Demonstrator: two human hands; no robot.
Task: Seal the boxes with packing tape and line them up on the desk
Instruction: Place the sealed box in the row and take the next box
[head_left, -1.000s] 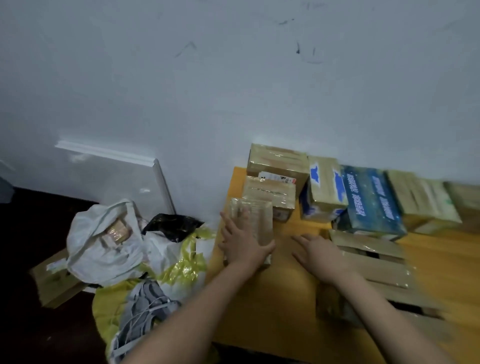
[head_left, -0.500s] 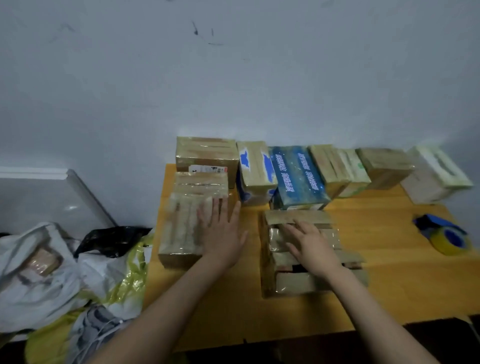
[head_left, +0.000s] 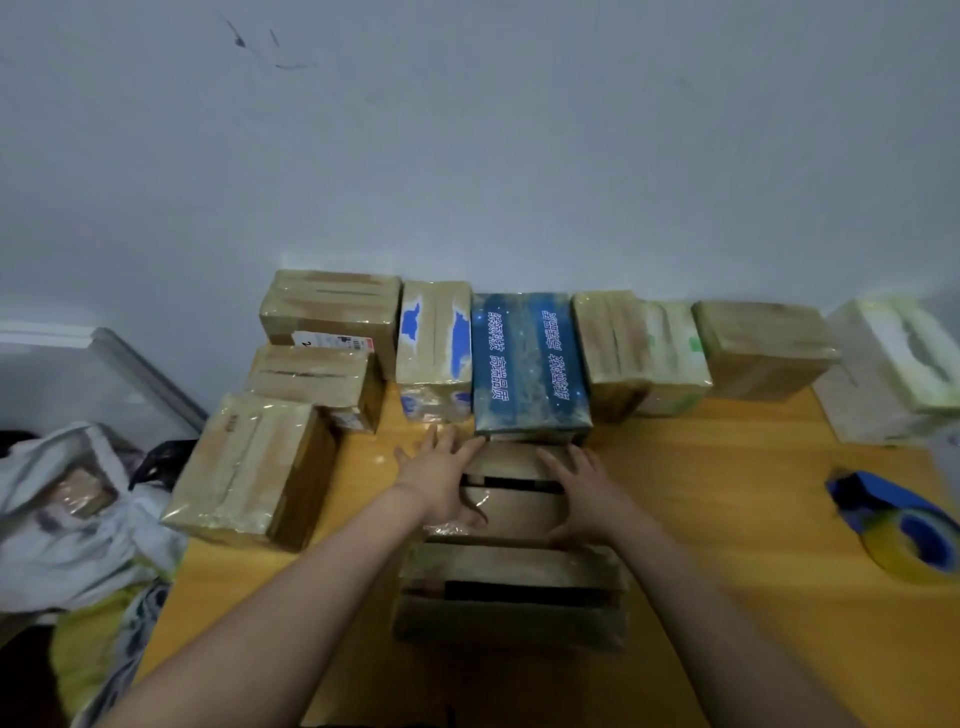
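desk: one yellow wooden desk (head_left: 727, 493), back edge against a pale wall (head_left: 467, 156).
floor heap: white and yellow plastic bags (head_left: 62, 519) left of the desk; number cannot be told.
boxes: eleven as far as the blur allows. seven stand in a row along the wall, two sit in front of the row's left end, two at centre front.
task box: brown cardboard box under clear tape (head_left: 511, 504), mid-desk, just in front of the dark blue printed box (head_left: 527, 364) and just behind the nearer brown box (head_left: 511, 592).
axis: long side runs left to right, parallel to the desk front; the dark slot in its top runs likewise.
hands: two. left hand (head_left: 441, 478) lies flat at the task box's left end, fingers straight and spread, gripping nothing. right hand (head_left: 587, 493) lies flat on its right end, fingers straight, gripping nothing.
tape: one blue dispenser with a yellowish roll (head_left: 904, 525), right side of the desk, well apart from the hands.
change: half a second ago the left hand lay on the large taped brown box (head_left: 254, 467) at the left edge; it is now at the task box. the right hand is on that box as before.
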